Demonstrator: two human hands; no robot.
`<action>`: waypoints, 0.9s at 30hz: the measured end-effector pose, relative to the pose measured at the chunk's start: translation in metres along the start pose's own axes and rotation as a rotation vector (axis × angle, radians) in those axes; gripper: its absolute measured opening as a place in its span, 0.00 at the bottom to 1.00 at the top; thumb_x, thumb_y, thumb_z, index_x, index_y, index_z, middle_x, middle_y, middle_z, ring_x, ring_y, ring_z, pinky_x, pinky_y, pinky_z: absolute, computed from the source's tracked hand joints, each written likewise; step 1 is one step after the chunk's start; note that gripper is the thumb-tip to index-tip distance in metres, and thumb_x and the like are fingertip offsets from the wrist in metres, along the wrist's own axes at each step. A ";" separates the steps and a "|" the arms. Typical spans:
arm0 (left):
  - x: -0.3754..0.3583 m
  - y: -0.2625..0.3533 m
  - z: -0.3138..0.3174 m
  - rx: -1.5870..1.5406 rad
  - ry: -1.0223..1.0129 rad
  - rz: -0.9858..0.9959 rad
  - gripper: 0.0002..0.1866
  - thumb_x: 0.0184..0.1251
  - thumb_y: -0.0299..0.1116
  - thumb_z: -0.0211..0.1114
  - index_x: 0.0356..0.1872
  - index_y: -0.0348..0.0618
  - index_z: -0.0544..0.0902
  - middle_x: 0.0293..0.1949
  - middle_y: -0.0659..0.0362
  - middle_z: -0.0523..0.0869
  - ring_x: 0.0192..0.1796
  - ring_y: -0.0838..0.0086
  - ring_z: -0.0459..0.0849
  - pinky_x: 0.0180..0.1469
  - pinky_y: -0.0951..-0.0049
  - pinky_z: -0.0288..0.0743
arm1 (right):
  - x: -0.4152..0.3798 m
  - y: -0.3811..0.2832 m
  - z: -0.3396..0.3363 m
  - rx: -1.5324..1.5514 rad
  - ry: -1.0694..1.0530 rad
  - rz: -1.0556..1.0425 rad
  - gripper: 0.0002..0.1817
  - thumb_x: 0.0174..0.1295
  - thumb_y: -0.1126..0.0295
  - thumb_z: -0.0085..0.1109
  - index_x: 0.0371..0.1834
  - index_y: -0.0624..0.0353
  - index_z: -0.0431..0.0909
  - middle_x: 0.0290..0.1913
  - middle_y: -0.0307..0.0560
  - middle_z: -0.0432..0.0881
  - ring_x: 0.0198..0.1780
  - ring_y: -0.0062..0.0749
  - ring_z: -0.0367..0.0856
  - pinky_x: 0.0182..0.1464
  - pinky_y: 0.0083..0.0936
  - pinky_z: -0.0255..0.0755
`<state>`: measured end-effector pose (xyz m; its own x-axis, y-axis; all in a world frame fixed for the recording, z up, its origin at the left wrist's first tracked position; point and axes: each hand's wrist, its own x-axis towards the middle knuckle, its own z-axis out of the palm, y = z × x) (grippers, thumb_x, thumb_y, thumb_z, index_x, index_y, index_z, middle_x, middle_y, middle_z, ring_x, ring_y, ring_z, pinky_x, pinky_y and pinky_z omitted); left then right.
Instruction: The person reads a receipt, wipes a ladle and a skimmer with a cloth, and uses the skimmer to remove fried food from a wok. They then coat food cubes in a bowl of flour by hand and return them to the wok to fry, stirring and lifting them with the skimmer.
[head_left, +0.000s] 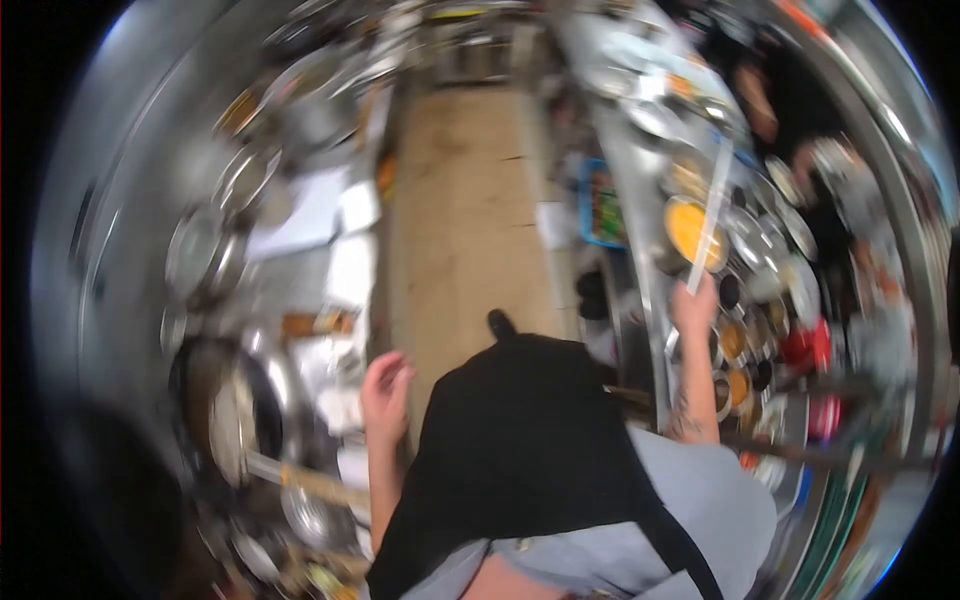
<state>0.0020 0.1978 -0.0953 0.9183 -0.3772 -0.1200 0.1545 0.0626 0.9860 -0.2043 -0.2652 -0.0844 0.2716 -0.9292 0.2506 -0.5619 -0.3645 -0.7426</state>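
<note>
My right hand [695, 305] is closed round the lower end of a long pale stick [714, 195], likely a utensil handle; blur hides its exact kind. The stick slants up over a bowl of yellow-orange food [692, 232] on the right counter. My left hand [387, 388] hangs beside the left counter, its fingers loosely bent and apart, with nothing visible in it. Close to that hand are white papers or cloths [350, 270] along the counter edge. A wide pan [285, 400] with a pale-ended tool in it sits further left.
A brown floor aisle [470, 200] runs between two metal counters. Pots [318, 105] line the left counter. A blue basket [603, 205] with green contents stands beside the right one, which carries several bowls and plates. Another person's arm [757, 105] shows at upper right.
</note>
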 end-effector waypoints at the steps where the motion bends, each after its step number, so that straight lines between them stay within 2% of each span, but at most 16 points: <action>1: -0.002 0.001 0.000 0.061 -0.007 0.007 0.13 0.72 0.26 0.60 0.54 0.34 0.77 0.47 0.54 0.84 0.51 0.71 0.83 0.55 0.71 0.77 | -0.005 0.008 0.005 -0.085 -0.087 -0.057 0.23 0.58 0.70 0.58 0.57 0.66 0.74 0.49 0.58 0.82 0.52 0.42 0.81 0.56 0.35 0.72; 2: -0.004 0.002 0.000 0.121 -0.015 0.008 0.13 0.71 0.27 0.61 0.53 0.34 0.78 0.46 0.55 0.84 0.50 0.72 0.83 0.54 0.72 0.78 | -0.009 0.035 0.021 0.049 -0.151 -0.162 0.22 0.60 0.74 0.56 0.60 0.65 0.73 0.50 0.56 0.82 0.53 0.40 0.80 0.58 0.34 0.71; 3: -0.007 0.007 0.002 0.163 -0.011 0.002 0.13 0.71 0.28 0.61 0.53 0.35 0.78 0.45 0.56 0.85 0.49 0.73 0.84 0.53 0.72 0.78 | -0.019 0.031 0.028 0.027 -0.256 -0.329 0.16 0.62 0.75 0.55 0.54 0.64 0.73 0.44 0.52 0.81 0.45 0.38 0.81 0.49 0.33 0.75; 4: -0.011 0.010 0.004 0.206 -0.027 -0.004 0.13 0.71 0.28 0.62 0.53 0.36 0.78 0.44 0.57 0.85 0.48 0.74 0.84 0.53 0.72 0.78 | -0.028 0.038 0.042 0.048 -0.409 -0.154 0.10 0.64 0.73 0.58 0.46 0.63 0.71 0.36 0.46 0.78 0.34 0.31 0.79 0.39 0.30 0.75; 5: -0.015 0.007 0.004 0.196 -0.006 -0.015 0.13 0.71 0.28 0.62 0.53 0.36 0.79 0.44 0.57 0.86 0.47 0.75 0.84 0.52 0.72 0.78 | -0.039 0.052 0.066 0.112 -0.391 -0.328 0.10 0.65 0.71 0.61 0.37 0.63 0.68 0.27 0.43 0.74 0.27 0.22 0.71 0.31 0.27 0.71; 8: -0.034 -0.001 0.005 0.135 0.030 -0.043 0.14 0.71 0.30 0.61 0.55 0.38 0.79 0.45 0.57 0.86 0.46 0.75 0.84 0.51 0.72 0.78 | -0.073 -0.009 0.100 -0.040 -0.657 -0.421 0.09 0.64 0.71 0.63 0.36 0.65 0.73 0.27 0.57 0.75 0.29 0.32 0.74 0.36 0.34 0.71; 10: -0.043 -0.006 0.004 0.103 0.034 -0.046 0.15 0.73 0.31 0.60 0.56 0.38 0.78 0.47 0.57 0.85 0.48 0.75 0.83 0.52 0.72 0.77 | -0.080 -0.025 0.157 0.040 -0.826 -0.520 0.11 0.62 0.68 0.66 0.37 0.63 0.74 0.25 0.58 0.75 0.26 0.41 0.75 0.34 0.37 0.71; 12: -0.061 -0.014 0.004 0.078 0.038 -0.054 0.16 0.74 0.33 0.58 0.57 0.39 0.78 0.49 0.56 0.85 0.51 0.73 0.82 0.54 0.72 0.75 | -0.084 -0.056 0.220 -0.111 -0.973 -0.749 0.14 0.62 0.64 0.66 0.36 0.62 0.74 0.26 0.60 0.76 0.28 0.54 0.77 0.34 0.40 0.71; 13: -0.068 -0.010 0.001 0.188 0.001 -0.063 0.18 0.76 0.37 0.55 0.60 0.39 0.76 0.54 0.55 0.82 0.57 0.68 0.80 0.60 0.70 0.71 | -0.093 -0.077 0.251 -0.092 -1.050 -0.764 0.15 0.62 0.62 0.67 0.36 0.63 0.74 0.27 0.62 0.77 0.30 0.58 0.77 0.35 0.41 0.71; 14: -0.076 -0.010 0.003 0.189 0.056 -0.046 0.18 0.77 0.38 0.54 0.61 0.40 0.76 0.55 0.54 0.81 0.58 0.67 0.78 0.62 0.69 0.70 | -0.103 -0.100 0.284 -0.072 -1.127 -0.778 0.16 0.61 0.61 0.67 0.36 0.63 0.74 0.28 0.63 0.78 0.33 0.63 0.77 0.35 0.43 0.72; 16: -0.090 -0.011 0.011 0.198 0.174 -0.020 0.20 0.77 0.39 0.52 0.63 0.41 0.75 0.58 0.54 0.79 0.61 0.63 0.76 0.64 0.67 0.68 | -0.125 -0.138 0.346 0.068 -1.160 -0.927 0.17 0.62 0.60 0.66 0.37 0.64 0.75 0.29 0.65 0.79 0.35 0.63 0.80 0.36 0.46 0.72; 18: -0.102 -0.018 0.020 0.179 0.261 -0.057 0.21 0.79 0.40 0.50 0.65 0.42 0.73 0.61 0.52 0.76 0.65 0.62 0.72 0.67 0.66 0.64 | -0.149 -0.175 0.392 -0.067 -1.204 -0.940 0.19 0.64 0.56 0.64 0.39 0.65 0.77 0.32 0.67 0.81 0.38 0.64 0.81 0.40 0.48 0.73; 21: -0.116 -0.030 0.038 0.152 0.416 -0.111 0.22 0.81 0.42 0.47 0.67 0.43 0.71 0.64 0.52 0.74 0.68 0.61 0.69 0.70 0.66 0.61 | -0.179 -0.206 0.440 -0.065 -1.169 -1.059 0.22 0.67 0.52 0.58 0.41 0.65 0.79 0.34 0.66 0.82 0.40 0.66 0.81 0.46 0.51 0.74; 24: -0.128 -0.054 0.064 0.033 0.593 -0.064 0.23 0.81 0.42 0.46 0.69 0.42 0.70 0.66 0.53 0.73 0.70 0.64 0.69 0.71 0.68 0.59 | -0.198 -0.220 0.471 -0.175 -1.242 -1.103 0.24 0.68 0.50 0.54 0.43 0.65 0.79 0.41 0.67 0.82 0.46 0.65 0.80 0.53 0.52 0.73; 27: -0.134 -0.052 0.094 -0.203 0.781 -0.254 0.23 0.81 0.42 0.47 0.69 0.40 0.70 0.67 0.54 0.74 0.70 0.68 0.69 0.71 0.71 0.58 | -0.198 -0.212 0.530 -0.091 -1.274 -1.305 0.22 0.69 0.54 0.54 0.45 0.66 0.79 0.35 0.67 0.82 0.40 0.63 0.80 0.50 0.46 0.75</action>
<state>-0.1630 0.1583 -0.1193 0.8234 0.3404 -0.4540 0.3838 0.2551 0.8875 0.2750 0.0279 -0.3053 0.8589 0.5114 -0.0283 0.4489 -0.7782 -0.4392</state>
